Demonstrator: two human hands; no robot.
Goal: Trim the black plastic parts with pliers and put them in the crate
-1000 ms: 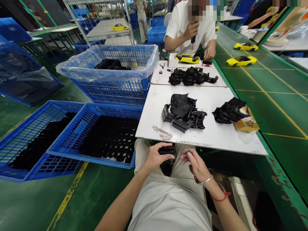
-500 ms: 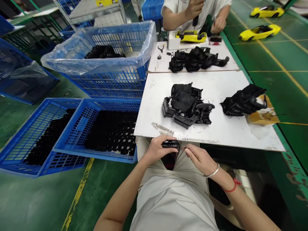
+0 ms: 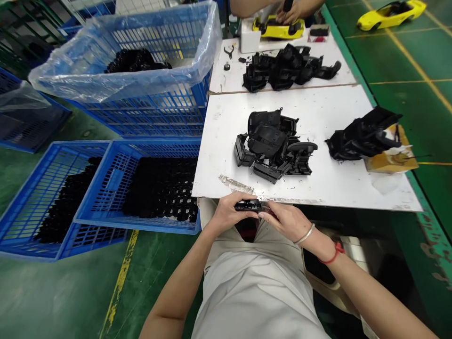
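While a blue lattice crate of black parts sits leftward, the left hand pinches a black molded part just before the white tabletop's near edge; the right hand pinches a small, half-hidden piece at that part's right end; farther right lies a yellow box.

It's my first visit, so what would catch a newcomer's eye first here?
Probably the bright yellow model car on the green surface at upper right. Next, the jumbled black parts near the middle of the white table and, by its near edge, the left hand gripping a small black piece.
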